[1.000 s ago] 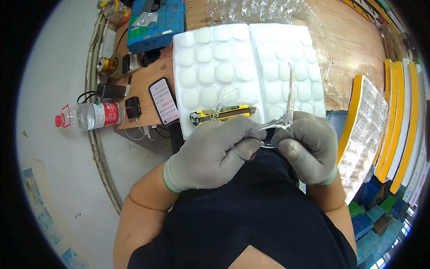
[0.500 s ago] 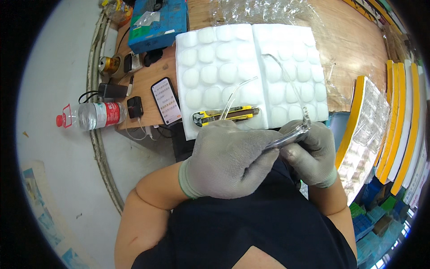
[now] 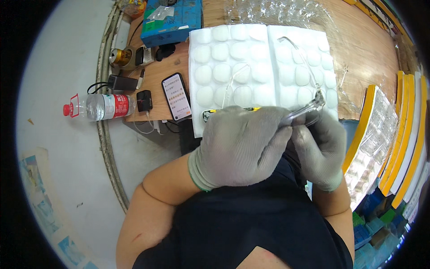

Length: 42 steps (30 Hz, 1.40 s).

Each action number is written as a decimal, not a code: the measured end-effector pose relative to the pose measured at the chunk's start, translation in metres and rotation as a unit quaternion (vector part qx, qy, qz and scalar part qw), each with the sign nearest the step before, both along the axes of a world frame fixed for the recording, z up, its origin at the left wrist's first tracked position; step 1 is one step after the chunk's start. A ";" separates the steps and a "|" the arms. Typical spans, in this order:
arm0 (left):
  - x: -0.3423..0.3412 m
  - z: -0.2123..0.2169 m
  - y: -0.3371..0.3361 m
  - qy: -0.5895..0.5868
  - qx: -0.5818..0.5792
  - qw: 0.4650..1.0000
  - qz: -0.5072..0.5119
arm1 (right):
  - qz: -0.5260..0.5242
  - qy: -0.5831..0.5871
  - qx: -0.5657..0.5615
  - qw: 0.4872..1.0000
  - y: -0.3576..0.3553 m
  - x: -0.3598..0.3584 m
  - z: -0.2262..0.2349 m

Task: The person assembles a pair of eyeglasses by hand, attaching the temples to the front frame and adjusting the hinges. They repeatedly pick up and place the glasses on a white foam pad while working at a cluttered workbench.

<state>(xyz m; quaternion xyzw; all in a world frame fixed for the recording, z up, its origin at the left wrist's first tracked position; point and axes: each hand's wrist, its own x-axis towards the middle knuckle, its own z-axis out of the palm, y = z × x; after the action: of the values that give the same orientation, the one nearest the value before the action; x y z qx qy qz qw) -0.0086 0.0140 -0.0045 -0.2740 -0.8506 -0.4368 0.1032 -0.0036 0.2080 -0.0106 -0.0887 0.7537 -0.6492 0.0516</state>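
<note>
Both hands wear grey knitted gloves and hold a pair of eyeglasses [image 3: 309, 109] with clear plastic frames. My left hand [image 3: 244, 148] pinches the glasses' near part between thumb and fingers. Around the other end, my right hand [image 3: 321, 152] is closed, its fingers partly hidden behind the frame. The two clear temples [image 3: 312, 74] point away from me over a white padded sheet [image 3: 219, 52] with rounded bumps. On the sheet's near edge a yellow and black utility knife [image 3: 208, 115] lies mostly hidden behind my left hand. The lenses are largely covered by my fingers.
Left of the sheet lie a lit phone [image 3: 176, 96] and a black charger [image 3: 144, 101]. A large water bottle [image 3: 101, 107], a can [image 3: 120, 57] and a blue box [image 3: 172, 27] stand farther left. Clear plastic packaging [image 3: 282, 11] lies behind; yellow-edged panels [image 3: 358, 130] stand at right.
The whole view has shifted, so the table things sit farther right. My hands with the eyeglasses have moved slightly away from me, and my left hand now covers most of the knife.
</note>
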 end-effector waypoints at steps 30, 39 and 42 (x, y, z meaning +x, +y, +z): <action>-0.179 -0.102 -0.052 -0.140 -0.323 0.884 0.308 | 0.306 0.295 0.156 0.892 0.009 -0.010 0.074; -0.172 -0.113 -0.055 -0.121 -0.313 0.903 0.269 | 0.108 -0.042 -0.083 0.990 0.022 0.028 -0.001; -0.172 -0.113 -0.057 -0.125 -0.294 0.903 0.286 | 0.123 -0.017 -0.125 0.984 0.002 0.030 -0.017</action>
<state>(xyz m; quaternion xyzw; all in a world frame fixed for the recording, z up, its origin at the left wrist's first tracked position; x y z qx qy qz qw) -0.1804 -0.0427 -0.1171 0.0195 -0.9882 -0.1489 0.0314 0.0263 0.2105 -0.0279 -0.1752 0.6491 -0.7284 0.1321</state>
